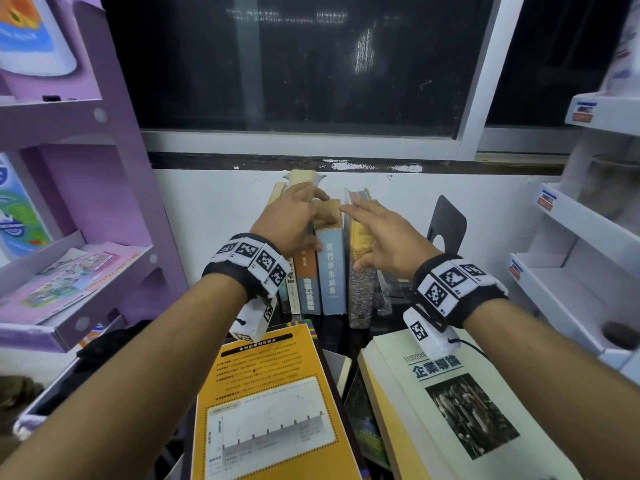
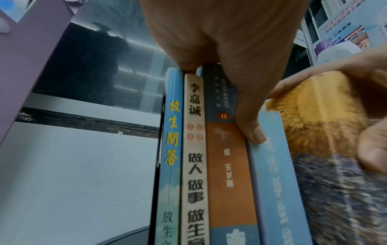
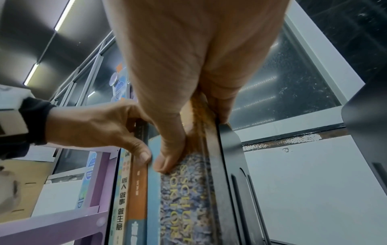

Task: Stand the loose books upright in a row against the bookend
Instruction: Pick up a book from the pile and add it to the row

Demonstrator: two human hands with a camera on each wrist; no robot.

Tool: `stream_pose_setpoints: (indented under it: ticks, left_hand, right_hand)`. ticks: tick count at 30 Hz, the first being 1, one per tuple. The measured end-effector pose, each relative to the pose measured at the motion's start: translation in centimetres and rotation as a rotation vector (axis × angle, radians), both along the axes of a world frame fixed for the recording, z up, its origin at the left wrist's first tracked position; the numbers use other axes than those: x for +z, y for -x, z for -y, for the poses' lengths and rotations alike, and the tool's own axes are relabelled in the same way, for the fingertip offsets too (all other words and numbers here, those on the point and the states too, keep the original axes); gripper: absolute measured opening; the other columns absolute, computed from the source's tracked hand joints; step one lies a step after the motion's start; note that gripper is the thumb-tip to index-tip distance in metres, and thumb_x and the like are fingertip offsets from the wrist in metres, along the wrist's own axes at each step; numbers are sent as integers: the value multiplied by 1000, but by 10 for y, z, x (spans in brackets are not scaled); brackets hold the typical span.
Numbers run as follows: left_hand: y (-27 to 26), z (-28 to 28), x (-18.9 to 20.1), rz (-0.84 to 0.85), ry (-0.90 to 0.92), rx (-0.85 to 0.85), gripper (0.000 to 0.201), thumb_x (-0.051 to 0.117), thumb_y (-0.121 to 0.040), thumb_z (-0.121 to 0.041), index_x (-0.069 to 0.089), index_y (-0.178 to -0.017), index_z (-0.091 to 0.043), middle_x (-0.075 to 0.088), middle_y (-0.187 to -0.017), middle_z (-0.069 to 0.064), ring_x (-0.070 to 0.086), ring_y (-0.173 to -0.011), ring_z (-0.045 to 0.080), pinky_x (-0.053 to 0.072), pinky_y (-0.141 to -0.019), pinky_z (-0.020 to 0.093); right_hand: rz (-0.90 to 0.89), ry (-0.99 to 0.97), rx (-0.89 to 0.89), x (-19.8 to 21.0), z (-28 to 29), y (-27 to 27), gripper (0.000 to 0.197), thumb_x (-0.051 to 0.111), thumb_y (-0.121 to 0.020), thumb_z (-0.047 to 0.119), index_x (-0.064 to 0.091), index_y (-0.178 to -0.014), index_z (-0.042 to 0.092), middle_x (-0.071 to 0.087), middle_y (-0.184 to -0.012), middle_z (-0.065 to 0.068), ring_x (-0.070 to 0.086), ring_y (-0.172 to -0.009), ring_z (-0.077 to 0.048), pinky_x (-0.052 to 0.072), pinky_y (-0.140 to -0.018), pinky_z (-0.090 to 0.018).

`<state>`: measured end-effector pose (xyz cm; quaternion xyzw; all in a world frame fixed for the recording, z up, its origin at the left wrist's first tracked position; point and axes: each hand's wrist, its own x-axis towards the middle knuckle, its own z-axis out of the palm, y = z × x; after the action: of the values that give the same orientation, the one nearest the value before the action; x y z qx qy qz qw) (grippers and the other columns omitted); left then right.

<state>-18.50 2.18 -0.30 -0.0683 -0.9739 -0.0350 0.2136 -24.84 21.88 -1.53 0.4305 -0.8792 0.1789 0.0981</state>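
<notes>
Several books stand upright in a row at the back of the dark table. My left hand (image 1: pixel 298 220) reaches over their tops, fingers curled behind, thumb pressed on the spine of the blue book (image 1: pixel 331 271) (image 2: pixel 276 182). My right hand (image 1: pixel 377 233) pinches the mottled yellow-and-grey book (image 1: pixel 360 292) (image 3: pixel 188 190) at the row's right end, thumb on its spine, fingers down its far side. A black metal bookend (image 3: pixel 230 149) stands against that book. A second black bookend (image 1: pixel 446 220) stands apart to the right. A yellow book (image 1: pixel 273 403) and a cream book (image 1: pixel 450 393) lie flat in front.
A purple display shelf (image 1: pixel 104 202) stands close on the left and white shelves (image 1: pixel 571 254) on the right. A white wall and dark window (image 1: pixel 294 64) are right behind the row. More books (image 1: pixel 360 410) lie under the two flat ones.
</notes>
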Motion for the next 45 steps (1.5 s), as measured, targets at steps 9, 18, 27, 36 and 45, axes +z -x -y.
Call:
stream_pose_setpoints:
  ticks: [9,18,27,36,45]
  left_hand:
    - [2,-2,-1,-17,5,-38,56,83,-68,-32,64,-121,-34,47,-138,-4,35,-135,22,37,-104,40]
    - [2,9,-5,-102,-112,-3,98,87,-56,-48,38,-140,-33,15,-160,-9,39,-137,22,43,-101,44]
    - [7,15,-12,-128,-318,33,97,88,-48,-53,47,-133,-32,49,-141,-8,45,-129,15,39,-108,42]
    - [12,8,-10,-121,-340,-15,92,91,-50,-44,51,-132,-29,48,-142,-7,43,-131,15,37,-109,37]
    - [12,12,-13,-143,-354,-7,94,91,-47,-45,52,-131,-29,50,-141,-8,45,-129,14,38,-107,35]
  right_hand:
    - [6,39,-3,-4,11,20,105,89,-62,26,31,-150,29,27,-156,-1,24,-144,-21,27,-115,-40]
    - [-11,69,4,-6,14,31,105,89,-62,25,30,-150,29,27,-156,-3,25,-143,-21,26,-116,-39]
    - [-7,98,12,-11,15,47,109,90,-59,28,30,-150,31,30,-156,-1,24,-144,-18,23,-118,-36]
    - [2,83,24,-7,10,47,107,89,-62,26,29,-151,30,22,-159,-2,20,-145,-19,15,-113,-25]
    - [-43,75,10,-11,14,39,107,89,-60,34,32,-149,31,31,-154,-1,30,-140,-18,23,-112,-28]
